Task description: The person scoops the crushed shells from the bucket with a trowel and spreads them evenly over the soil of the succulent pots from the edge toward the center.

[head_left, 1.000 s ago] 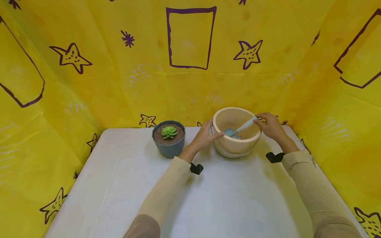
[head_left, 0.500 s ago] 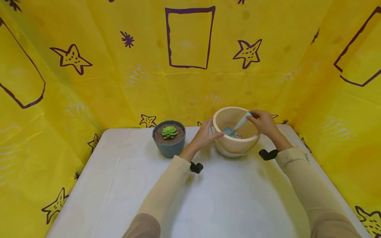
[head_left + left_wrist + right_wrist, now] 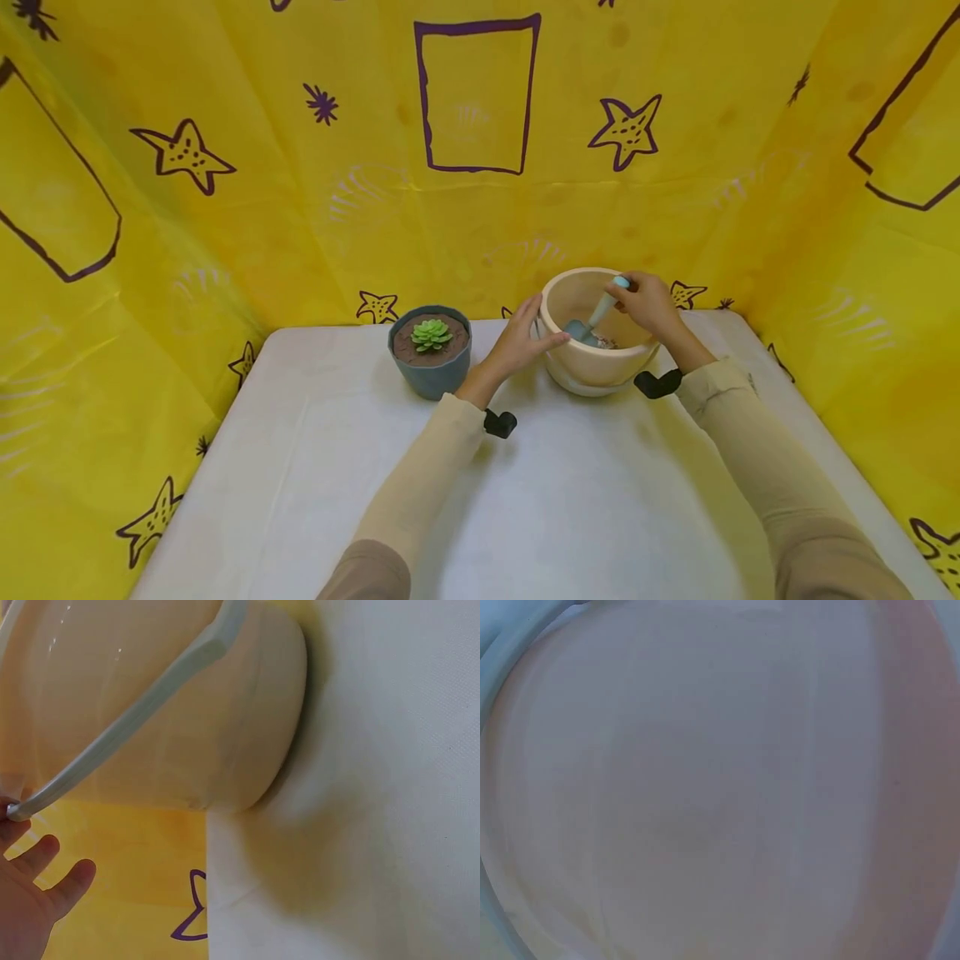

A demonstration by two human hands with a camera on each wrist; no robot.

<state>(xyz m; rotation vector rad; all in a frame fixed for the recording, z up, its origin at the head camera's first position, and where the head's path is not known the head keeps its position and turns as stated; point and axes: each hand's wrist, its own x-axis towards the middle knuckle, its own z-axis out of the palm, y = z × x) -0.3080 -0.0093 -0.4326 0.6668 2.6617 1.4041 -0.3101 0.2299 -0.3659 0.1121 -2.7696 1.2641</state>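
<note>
Right now both hands are at the cream bucket (image 3: 600,372), which stands upright near the far edge of the white table (image 3: 570,500), over toward the person's right. The left hand (image 3: 517,342) rests against the bucket's near left side, thumb lying along the rim and the other fingers loosely spread; close up, a fingertip touches the bucket beside the end of its pale carrying handle (image 3: 127,724), which slants across the outside wall. The right hand (image 3: 649,302) is apart from it, reaching over the opposite rim and pinching the top of a small blue shovel (image 3: 602,311). That shovel leans inside the bucket, its scoop down near some small mixed bits (image 3: 606,342) that I can't make out properly. To the left, beyond the left wrist, sits a blue-grey pot (image 3: 431,377) with brown soil (image 3: 442,357) and a green succulent (image 3: 431,335) in the middle. Yellow cloth (image 3: 480,229) printed with purple starfish hangs behind everything.
</note>
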